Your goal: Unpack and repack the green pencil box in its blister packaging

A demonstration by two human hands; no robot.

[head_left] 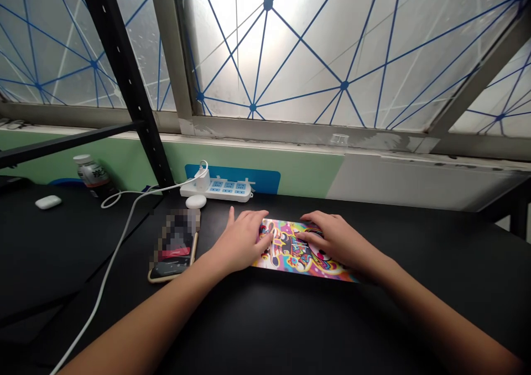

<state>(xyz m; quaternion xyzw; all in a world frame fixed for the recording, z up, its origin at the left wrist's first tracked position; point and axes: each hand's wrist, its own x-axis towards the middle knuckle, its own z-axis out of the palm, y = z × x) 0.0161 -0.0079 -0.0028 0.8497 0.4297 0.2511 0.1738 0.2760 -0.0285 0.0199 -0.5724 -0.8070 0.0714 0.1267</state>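
A flat rectangular piece printed with bright cartoon patterns point(290, 250) lies on the black tabletop in front of me; whether it is a card, a booklet or a thin pack I cannot tell. My left hand point(244, 239) grips its left end, thumb on the printed face and one finger sticking up and away. Over the far right part is my right hand point(327, 234), its thumb on the print and its fingers at the far edge. The right hand and wrist cover the piece's right end. Fingertips beyond the far edge are partly hidden.
Left of my left hand lies a phone point(176, 248), partly blurred out. Behind it are a white round case point(196, 202) and a white power strip point(224, 189) with a charger. A white cable point(124, 228) crosses the left side. A bottle point(97, 178) and black metal post point(128, 71) stand farther left.
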